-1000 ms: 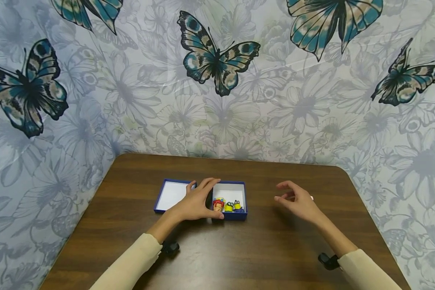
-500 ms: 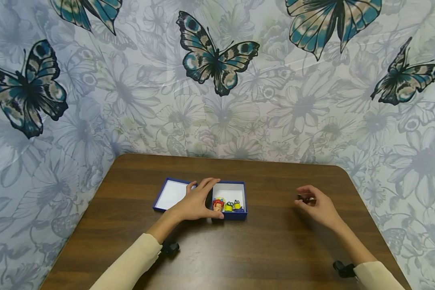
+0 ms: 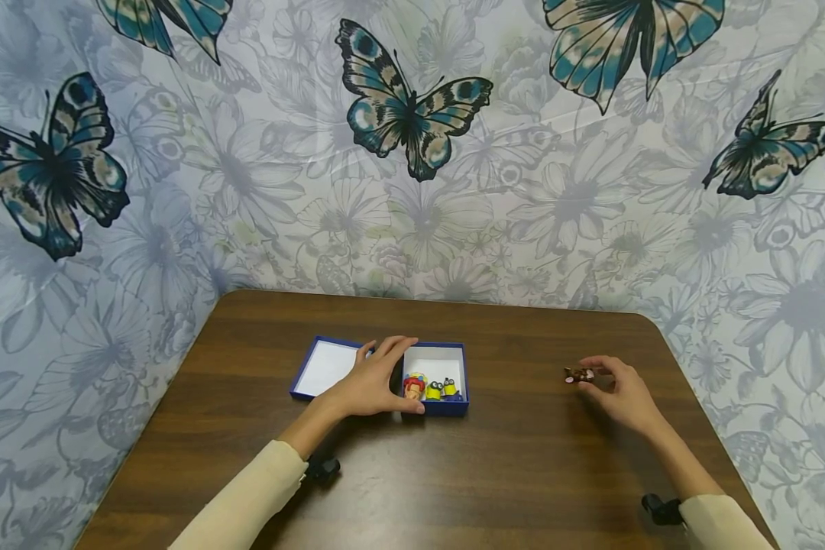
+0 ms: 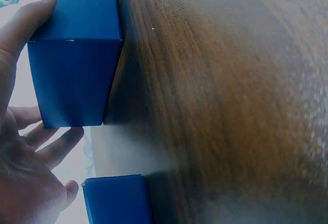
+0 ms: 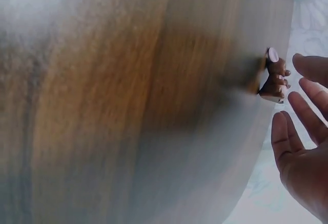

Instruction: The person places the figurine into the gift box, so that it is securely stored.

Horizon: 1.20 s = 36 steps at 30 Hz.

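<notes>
My left hand [image 3: 366, 382] holds a blue box [image 3: 436, 410] by its left end, thumb on the near wall and fingers reaching over to the far edge. Inside the white-lined box stand a red-and-yellow toy figure [image 3: 414, 386] and two small yellow minion figures [image 3: 435, 392]. Farther right, a small brown toy figurine [image 3: 577, 375] is on the table just left of my right hand [image 3: 619, 393]. In the right wrist view the fingers are spread, with a gap between them and the figurine [image 5: 275, 75].
A shallow blue lid [image 3: 323, 368] with a white inside lies left of the box, partly behind the left hand. The brown wooden table [image 3: 495, 473] has rounded far corners. Behind it hangs a butterfly-patterned cloth [image 3: 426, 229].
My right hand has moved to the right. Half a second ago its fingers were around the brown figurine; now they are apart from it. The left hand stays on the box.
</notes>
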Tool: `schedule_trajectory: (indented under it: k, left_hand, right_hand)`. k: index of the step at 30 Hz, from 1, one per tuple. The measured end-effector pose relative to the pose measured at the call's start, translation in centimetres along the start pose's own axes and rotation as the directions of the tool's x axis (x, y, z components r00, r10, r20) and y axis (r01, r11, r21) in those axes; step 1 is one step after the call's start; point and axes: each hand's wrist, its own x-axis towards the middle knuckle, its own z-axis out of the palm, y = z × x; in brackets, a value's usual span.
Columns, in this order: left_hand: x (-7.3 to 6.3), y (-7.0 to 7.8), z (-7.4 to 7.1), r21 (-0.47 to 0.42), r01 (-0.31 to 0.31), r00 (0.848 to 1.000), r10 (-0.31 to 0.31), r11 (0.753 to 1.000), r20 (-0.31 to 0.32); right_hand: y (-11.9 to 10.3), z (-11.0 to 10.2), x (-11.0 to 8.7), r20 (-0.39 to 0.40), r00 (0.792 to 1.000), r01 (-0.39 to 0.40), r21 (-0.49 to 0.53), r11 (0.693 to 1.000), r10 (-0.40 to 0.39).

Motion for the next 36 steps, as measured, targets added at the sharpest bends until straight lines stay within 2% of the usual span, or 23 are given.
schedule_trajectory:
  k: [12, 17, 23, 31, 36]
  left_hand:
    - [0.0, -0.1, 0.1, 0.012, -0.004, 1.0, 0.004, 1.0, -0.005]
    - [0.0, -0.1, 0.1, 0.011, 0.001, 1.0, -0.001, 1.0, 0.0]
    - [0.0, -0.1, 0.2, 0.009, 0.002, 1.0, -0.002, 1.0, -0.003]
    - [0.1, -0.1, 0.1, 0.021, 0.0, 1.0, 0.0, 1.0, -0.008]
    - [0.1, 0.0, 0.1, 0.014, -0.001, 1.0, 0.001, 1.0, -0.009]
  right_hand:
    - [1.4, 0.3, 0.8, 0.123, 0.991, -0.054, 0.028, 0.998, 0.05]
    - [1.5, 0.3, 0.6, 0.127, 0.989, -0.075, 0.041, 0.996, 0.069]
    - [1.6, 0.1, 0.2, 0.125, 0.988, -0.095, 0.011, 0.995, 0.093]
    - [1.2, -0.1, -0.7, 0.171, 0.984, -0.038, -0.022, 0.999, 0.042]
    - [0.7, 0.0, -0.8, 0.212, 0.976, -0.039, -0.032, 0.999, 0.045]
